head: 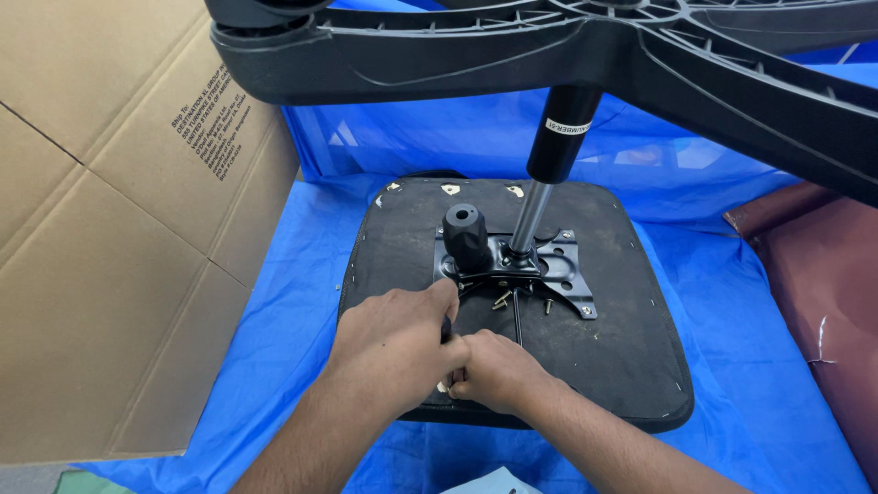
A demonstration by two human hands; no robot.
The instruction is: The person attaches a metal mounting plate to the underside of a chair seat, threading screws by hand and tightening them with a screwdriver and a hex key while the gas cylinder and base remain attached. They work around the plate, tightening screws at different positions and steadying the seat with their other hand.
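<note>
One brown cardboard box [110, 229] leftward

Both forearms are extended forward from the lower edge and brought close together. The left hand [395, 340] is held palm down, fingers curled (forefinger stretched ahead). The right hand [495, 371] is closed into a loose fist, touching the left.
</note>
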